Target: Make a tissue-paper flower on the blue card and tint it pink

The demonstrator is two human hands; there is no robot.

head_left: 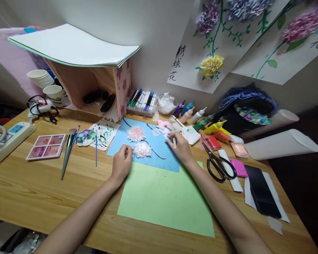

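A blue paper sheet lies on the wooden table, overlapped at the front by a green sheet. Two fluffy paper flowers sit on the blue sheet: a pink one and a paler one, with dark drawn stems. My left hand rests at the blue sheet's front edge, fingers curled and pinched just left of the pale flower. My right hand lies on the blue sheet's right side, closed on a small wooden stick.
Black scissors, a phone, pink and white paper scraps and paint tubes lie to the right. Markers stand at the back. Brushes, a paint palette, a colour tray and a power strip lie to the left.
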